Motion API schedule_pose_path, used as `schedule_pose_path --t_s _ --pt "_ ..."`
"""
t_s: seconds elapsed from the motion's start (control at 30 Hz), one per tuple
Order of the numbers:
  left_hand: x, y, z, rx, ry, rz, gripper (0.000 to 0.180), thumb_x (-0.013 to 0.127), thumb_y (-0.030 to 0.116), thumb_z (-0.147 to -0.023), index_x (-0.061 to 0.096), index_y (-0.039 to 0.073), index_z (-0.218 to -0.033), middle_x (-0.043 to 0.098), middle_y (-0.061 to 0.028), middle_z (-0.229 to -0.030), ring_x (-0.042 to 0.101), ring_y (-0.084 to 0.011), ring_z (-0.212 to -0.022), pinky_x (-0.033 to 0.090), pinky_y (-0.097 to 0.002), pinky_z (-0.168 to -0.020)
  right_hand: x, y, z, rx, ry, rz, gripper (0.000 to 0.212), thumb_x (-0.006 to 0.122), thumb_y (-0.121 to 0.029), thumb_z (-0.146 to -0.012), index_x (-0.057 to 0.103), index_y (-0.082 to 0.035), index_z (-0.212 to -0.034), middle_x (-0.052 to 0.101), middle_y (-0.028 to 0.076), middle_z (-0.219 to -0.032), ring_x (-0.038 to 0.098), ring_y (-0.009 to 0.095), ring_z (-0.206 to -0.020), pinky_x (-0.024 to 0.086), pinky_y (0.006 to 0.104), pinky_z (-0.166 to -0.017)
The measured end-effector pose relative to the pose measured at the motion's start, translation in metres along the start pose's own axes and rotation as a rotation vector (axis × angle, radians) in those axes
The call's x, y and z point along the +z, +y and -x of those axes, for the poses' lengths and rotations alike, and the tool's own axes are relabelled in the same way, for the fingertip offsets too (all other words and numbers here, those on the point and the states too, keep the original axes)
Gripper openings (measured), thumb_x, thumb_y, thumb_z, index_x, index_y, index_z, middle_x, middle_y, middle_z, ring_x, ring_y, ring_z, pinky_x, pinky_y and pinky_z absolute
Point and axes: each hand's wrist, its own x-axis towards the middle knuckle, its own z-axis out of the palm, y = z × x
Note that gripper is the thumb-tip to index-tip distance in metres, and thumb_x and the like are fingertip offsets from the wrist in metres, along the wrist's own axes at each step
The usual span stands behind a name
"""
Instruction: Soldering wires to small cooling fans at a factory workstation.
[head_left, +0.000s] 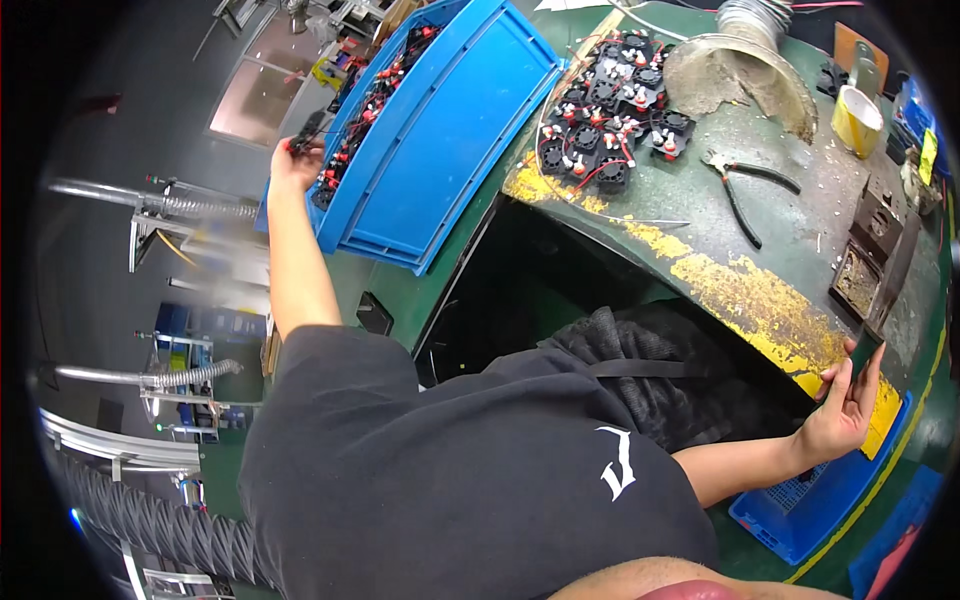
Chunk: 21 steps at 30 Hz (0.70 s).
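At the upper left, my left hand [297,165] is raised at the outer edge of a blue plastic bin [440,150]. Its fingers close on a small black fan [309,131], partly covered by the hand. More black fans with red parts and wires [375,105] lie inside the bin. At the far right, my right hand [845,405] grips the dark green handle of what looks like a soldering iron [866,350]. The iron's long grey shaft runs up beside a metal stand [858,275] on the worn bench.
A block of small black fans [605,110] sits on the bench [740,290]. Close by are pliers [745,190], a funnel-shaped extraction hood [735,75] and a yellow tape roll [857,120]. A blue basket [790,515] stands below my right hand.
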Motion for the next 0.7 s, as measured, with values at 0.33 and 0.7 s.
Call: schedule_pose_path --t_s 0.33,0.7 --pt "-0.072 0.047 0.033 -0.092 -0.001 0.163 0.043 0.045 0.013 -0.094 0.051 -0.02 -0.121 0.06 -0.0384 -0.126 0.066 -0.0476 -0.106 0.063 -0.0486 -0.086 0.028 -0.003 -0.005 -0.021 -0.07 -0.026 0.045 0.06 0.004 -0.102 0.056 0.003 -0.146 0.073 0.015 -0.121 0.057 0.006 -0.075 0.042 0.0182 -0.062" --pt "0.103 -0.041 0.122 0.296 -0.476 0.186 0.057 0.055 0.014 -0.1 0.035 -0.016 -0.145 0.044 -0.0454 -0.142 0.052 -0.0527 -0.134 0.056 -0.0492 -0.109 0.045 -0.009 -0.002 -0.023 -0.096 0.049 0.049 0.061 0.007 -0.099 0.054 0.005 -0.147 0.074 0.017 -0.116 0.057 0.006 -0.074 0.04 0.018 -0.063"
